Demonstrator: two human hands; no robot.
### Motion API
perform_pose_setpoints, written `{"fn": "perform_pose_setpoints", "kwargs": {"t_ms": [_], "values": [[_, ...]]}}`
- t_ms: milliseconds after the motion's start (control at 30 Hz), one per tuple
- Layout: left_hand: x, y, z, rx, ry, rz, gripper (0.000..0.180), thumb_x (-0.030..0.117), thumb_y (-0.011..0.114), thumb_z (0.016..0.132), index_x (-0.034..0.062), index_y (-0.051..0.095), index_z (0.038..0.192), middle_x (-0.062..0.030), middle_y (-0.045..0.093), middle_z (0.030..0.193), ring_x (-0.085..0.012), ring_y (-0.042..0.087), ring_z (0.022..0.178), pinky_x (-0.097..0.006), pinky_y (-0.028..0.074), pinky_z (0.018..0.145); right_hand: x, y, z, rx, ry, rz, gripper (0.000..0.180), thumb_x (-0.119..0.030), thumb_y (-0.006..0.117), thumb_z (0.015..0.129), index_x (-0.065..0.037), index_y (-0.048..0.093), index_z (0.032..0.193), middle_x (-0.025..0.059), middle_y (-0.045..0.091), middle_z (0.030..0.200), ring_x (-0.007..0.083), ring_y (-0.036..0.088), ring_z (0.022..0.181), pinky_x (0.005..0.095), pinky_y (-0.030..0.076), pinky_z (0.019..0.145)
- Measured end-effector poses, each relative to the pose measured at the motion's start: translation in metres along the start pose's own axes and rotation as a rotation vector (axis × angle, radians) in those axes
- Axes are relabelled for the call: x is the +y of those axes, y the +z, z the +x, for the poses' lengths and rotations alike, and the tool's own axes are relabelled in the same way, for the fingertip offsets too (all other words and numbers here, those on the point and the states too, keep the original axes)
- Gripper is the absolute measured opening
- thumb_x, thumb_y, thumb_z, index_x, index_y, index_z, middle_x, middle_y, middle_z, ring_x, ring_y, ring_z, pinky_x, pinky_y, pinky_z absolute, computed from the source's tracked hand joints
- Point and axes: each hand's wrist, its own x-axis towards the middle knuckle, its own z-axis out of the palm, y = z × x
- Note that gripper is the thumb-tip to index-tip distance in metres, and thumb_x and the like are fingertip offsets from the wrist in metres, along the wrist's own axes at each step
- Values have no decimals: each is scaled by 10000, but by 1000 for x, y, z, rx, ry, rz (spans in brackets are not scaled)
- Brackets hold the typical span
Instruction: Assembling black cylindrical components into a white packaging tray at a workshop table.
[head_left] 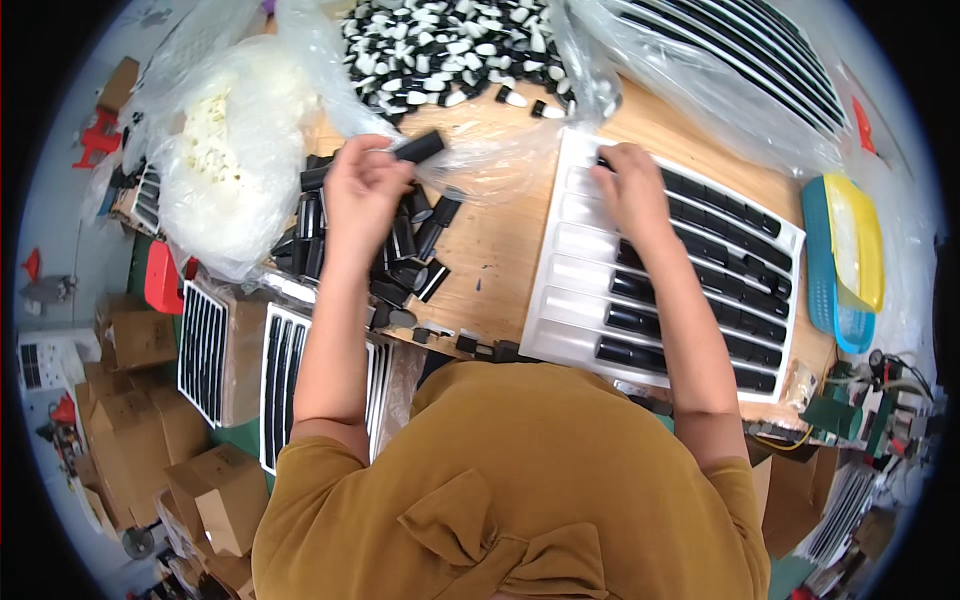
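Under the right hand [632, 190], a big white tray [580, 270] with rows of black caps [720, 290], fingers pressed flat on the top row. Below the left hand [362, 185], a pile of black caps [400, 250]. In the left hand, one black cap [420, 147], pinched tight.

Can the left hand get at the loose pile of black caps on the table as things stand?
Probably yes. The left hand hovers right over the pile of black caps with nothing between them. But it already holds one black cap, so its fingers are partly taken. The right hand is off on the white tray.
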Motion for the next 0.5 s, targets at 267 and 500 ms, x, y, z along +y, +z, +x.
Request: {"fn": "perform_pose_setpoints", "kwargs": {"t_ms": [267,500], "values": [[-68,-131,34,370,-66,581,254,111,679,807,32,659,1048,-84,666,794,-155,602,673,-299,486,645,29,30,1,-210,106,-348,225,-110,610,747,-32,641,956,120,586,985,303,541,949,439,456,782],[-56,-88,68,389,327,1048,278,155,688,762,10,681,999,-202,661,956,-365,619,921,-418,476,845,34,23,27,-360,250,-280,268,-140,714,722,-48,624,957,129,610,983,335,552,962,422,472,825]]}}
